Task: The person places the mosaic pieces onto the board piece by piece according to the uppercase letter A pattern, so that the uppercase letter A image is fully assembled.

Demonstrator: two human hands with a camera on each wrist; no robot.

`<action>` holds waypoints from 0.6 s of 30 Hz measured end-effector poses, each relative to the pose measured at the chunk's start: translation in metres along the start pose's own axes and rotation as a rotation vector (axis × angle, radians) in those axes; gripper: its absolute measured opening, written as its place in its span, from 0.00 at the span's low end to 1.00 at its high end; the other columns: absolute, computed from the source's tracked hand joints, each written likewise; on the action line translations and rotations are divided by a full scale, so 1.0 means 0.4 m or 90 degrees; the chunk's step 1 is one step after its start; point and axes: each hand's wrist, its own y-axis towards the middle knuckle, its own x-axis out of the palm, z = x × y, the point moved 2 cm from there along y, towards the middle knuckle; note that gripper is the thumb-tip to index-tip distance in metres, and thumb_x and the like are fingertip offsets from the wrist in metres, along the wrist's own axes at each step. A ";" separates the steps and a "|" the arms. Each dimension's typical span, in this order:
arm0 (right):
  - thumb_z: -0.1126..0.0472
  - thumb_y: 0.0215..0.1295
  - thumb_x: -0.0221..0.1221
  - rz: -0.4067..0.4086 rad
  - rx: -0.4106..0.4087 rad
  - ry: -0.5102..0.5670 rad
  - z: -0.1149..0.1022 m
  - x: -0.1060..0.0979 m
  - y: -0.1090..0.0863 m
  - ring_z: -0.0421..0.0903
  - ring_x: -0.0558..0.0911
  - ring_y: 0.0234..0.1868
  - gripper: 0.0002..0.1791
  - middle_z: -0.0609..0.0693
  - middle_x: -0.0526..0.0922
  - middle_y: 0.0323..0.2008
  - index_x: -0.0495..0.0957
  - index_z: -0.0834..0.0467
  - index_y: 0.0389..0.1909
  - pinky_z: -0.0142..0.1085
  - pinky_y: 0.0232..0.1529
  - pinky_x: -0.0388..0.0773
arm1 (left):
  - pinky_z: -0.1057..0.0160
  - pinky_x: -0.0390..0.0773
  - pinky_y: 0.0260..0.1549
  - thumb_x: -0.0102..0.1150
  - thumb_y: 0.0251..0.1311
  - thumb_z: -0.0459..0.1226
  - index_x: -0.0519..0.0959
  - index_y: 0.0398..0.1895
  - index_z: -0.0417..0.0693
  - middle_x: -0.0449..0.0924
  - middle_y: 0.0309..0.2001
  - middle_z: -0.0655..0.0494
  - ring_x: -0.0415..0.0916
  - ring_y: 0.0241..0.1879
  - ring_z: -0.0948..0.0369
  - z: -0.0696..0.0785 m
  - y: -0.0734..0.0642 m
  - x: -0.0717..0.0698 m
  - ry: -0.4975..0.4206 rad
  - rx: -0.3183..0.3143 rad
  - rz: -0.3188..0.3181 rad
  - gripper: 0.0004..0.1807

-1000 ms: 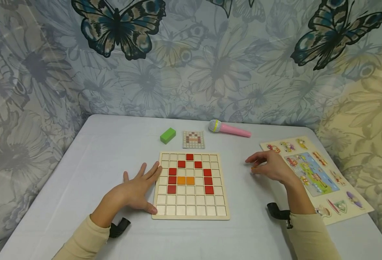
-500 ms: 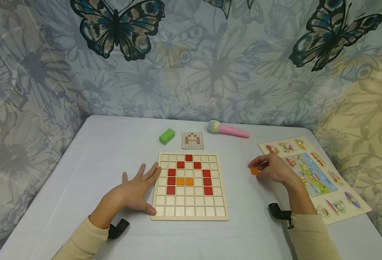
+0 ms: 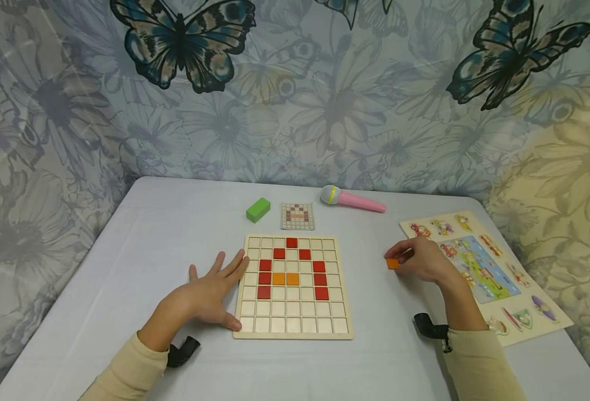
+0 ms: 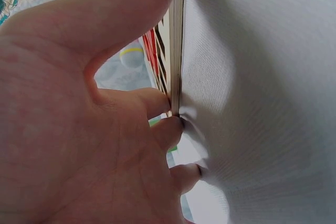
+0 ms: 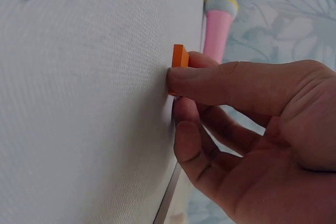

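A square wooden grid board lies in the middle of the table, with several red tiles and two orange tiles set in its cells. My left hand is spread flat, its thumb and fingertips touching the board's left edge; the left wrist view has that edge beside the thumb. Right of the board, my right hand pinches an orange tile between thumb and fingers, just at the tabletop. Part of that tile is hidden behind the thumb.
Behind the board lie a green block, a small pattern card and a pink toy microphone. A wooden picture puzzle board lies on the right, partly under the right forearm. A patterned cloth wall borders the white table.
My right hand has shifted slightly toward me and right, and the orange tile in its fingers now shows more. My left hand stays at the board's edge.
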 end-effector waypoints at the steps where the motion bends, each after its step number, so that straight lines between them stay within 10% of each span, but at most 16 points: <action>1: 0.72 0.53 0.73 0.002 0.001 -0.004 0.000 0.000 0.000 0.48 0.82 0.40 0.15 0.56 0.88 0.40 0.90 0.61 0.43 0.39 0.38 0.77 | 0.11 0.34 0.61 0.84 0.37 0.58 0.46 0.86 0.50 0.33 0.87 0.53 0.30 0.84 0.37 -0.001 0.001 0.001 0.001 0.000 0.000 0.76; 18: 0.70 0.55 0.73 0.017 0.006 0.002 -0.015 0.007 0.007 0.50 0.83 0.41 0.15 0.58 0.88 0.41 0.89 0.62 0.45 0.38 0.37 0.77 | 0.11 0.34 0.61 0.84 0.38 0.58 0.45 0.86 0.49 0.33 0.87 0.53 0.30 0.84 0.36 0.001 0.002 -0.004 0.002 0.003 -0.001 0.75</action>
